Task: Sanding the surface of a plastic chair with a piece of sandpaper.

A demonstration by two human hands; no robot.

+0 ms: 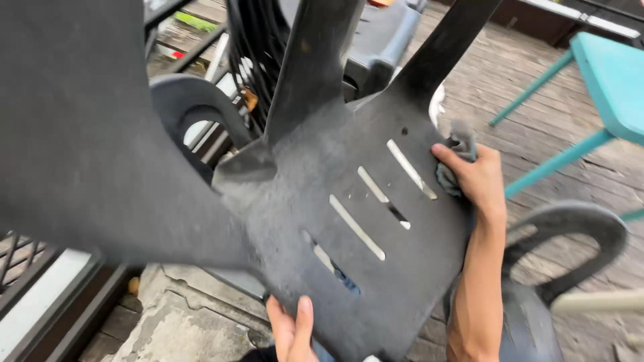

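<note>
A black plastic chair (349, 201) is turned upside down in front of me, its dusty slotted seat underside facing the camera and its legs pointing up and left. My left hand (292, 328) grips the seat's lower edge, thumb on the underside. My right hand (473, 175) presses a grey cloth (461, 149) against the seat's right edge.
A stack of dark plastic chairs (382, 40) stands behind. A teal table (607, 74) with thin legs is at the upper right on a wooden deck (510, 87). A black chair armrest (570, 234) is at the right. A metal railing (27, 268) runs along the left.
</note>
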